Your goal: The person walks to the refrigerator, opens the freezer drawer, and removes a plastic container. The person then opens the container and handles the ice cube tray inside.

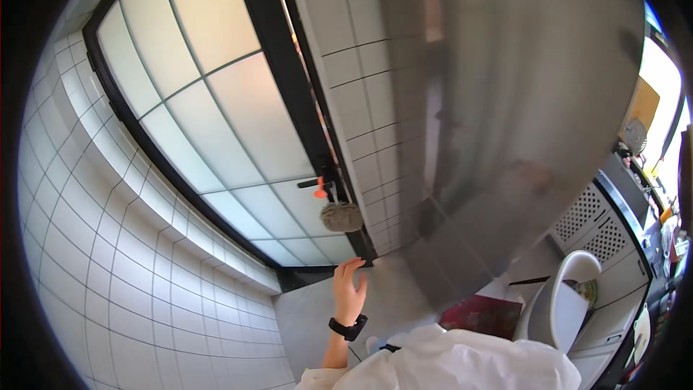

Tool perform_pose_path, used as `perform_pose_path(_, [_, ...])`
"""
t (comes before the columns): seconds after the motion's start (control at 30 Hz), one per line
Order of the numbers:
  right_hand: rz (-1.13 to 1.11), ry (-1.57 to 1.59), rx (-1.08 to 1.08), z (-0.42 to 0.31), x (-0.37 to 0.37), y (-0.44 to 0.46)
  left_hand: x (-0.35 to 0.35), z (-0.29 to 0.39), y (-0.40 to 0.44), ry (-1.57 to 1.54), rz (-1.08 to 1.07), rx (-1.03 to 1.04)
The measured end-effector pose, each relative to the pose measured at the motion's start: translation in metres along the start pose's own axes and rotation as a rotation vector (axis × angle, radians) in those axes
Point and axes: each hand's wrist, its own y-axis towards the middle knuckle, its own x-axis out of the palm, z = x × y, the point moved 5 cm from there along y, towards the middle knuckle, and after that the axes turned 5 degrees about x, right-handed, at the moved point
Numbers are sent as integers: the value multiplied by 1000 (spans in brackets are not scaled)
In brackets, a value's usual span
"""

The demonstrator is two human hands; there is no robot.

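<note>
My left hand (349, 290) reaches forward, a black watch (349, 328) on its wrist. Its fingers are extended and slightly bent, with nothing held in them. Beyond the fingertips stands a black-framed door (224, 112) with frosted glass panes. A fluffy grey-brown ball (341, 217) and an orange tag (320, 188) hang by its black handle (309, 183). The hand appears apart from the handle. My right hand is out of view. A large, shiny grey metal-like panel (534, 94), blurred, fills the upper right.
White tiled wall (130, 267) runs along the left. At lower right are a white and grey bin-like container (559, 310), a dark red item (482, 318) on the floor and cabinets with perforated doors (577, 215). A cluttered counter (657, 245) lies at the far right.
</note>
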Motion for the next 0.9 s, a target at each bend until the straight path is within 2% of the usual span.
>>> perform_pose_path(0.07, [6,-197,-164,-48,2,26,-44,-37,2,100,-31,-37])
perform_pose_path(0.1, [49,-402,-316,-74,1,39,-62,-56,6,116,-21,-71])
perform_pose_path(0.13, [160,-569,-459,-100,-4,54,-76,-73,13,130,-10,-98])
perform_pose_path(0.17, [283,-600,-522,-118,-10,70,-85,-88,24,90,-9,-134])
perform_pose_path(0.2, [367,-167,-647,-140,-31,94,-86,-103,36,47,-53,-152])
perform_pose_path(0.23, [178,530,-170,-198,-78,61,-83,-116,46,2,-98,-176])
perform_pose_path(0.3, [331,536,-279,-256,-103,69,-66,-133,69,-126,-178,-166])
perform_pose_path(0.4, [399,267,-347,-324,-130,49,-10,-136,111,-423,-364,-156])
perform_pose_path(0.5, [352,138,-331,-334,-123,47,47,-122,165,-635,-447,39])
perform_pose_path(0.57, [278,134,-176,-297,-92,79,86,-117,207,-701,-443,87])
perform_pose_path(0.63, [389,-74,-261,-290,-95,65,134,-122,239,-711,-489,99])
perform_pose_path(0.67, [500,-90,-330,-265,-63,73,150,-127,248,-645,-516,90])
perform_pose_path(0.73, [259,-70,62,-251,-72,77,180,-131,292,-500,-528,111])
perform_pose_path(0.77, [232,64,33,-249,-73,69,198,-137,309,-506,-501,138])
perform_pose_path(0.8, [324,-19,124,-231,-50,80,217,-149,318,-507,-484,162])
perform_pose_path(0.83, [332,79,165,-208,-18,107,235,-160,325,-508,-468,186])
perform_pose_path(0.87, [345,178,205,-186,13,133,252,-173,328,-573,-463,141])
perform_pose_path(0.9, [280,217,256,-191,4,125,270,-184,329,-641,-459,98])
